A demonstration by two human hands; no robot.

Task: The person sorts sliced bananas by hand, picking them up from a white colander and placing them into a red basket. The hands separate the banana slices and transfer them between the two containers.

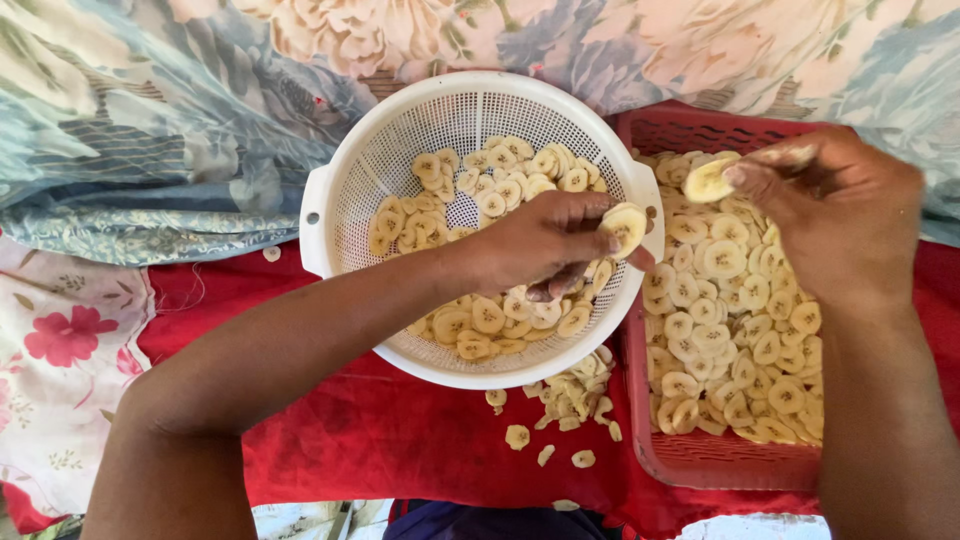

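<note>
Over the white colander (345, 190), the left hand (545, 240) pinches one banana slice (625, 225) at its right rim, while the right hand (840, 215) pinches another slice (708, 180) over the red basket (640, 420) beside it; I judge sorting is underway, needing careful release.

**Banana slices in two containers**

A round white colander (340, 190) sits left, partly filled with pale yellow banana slices (480, 320). At right, a red rectangular basket (700, 465) holds a fuller layer of slices (730, 300). Loose slices (560, 400) lie between them, nearer.
</note>
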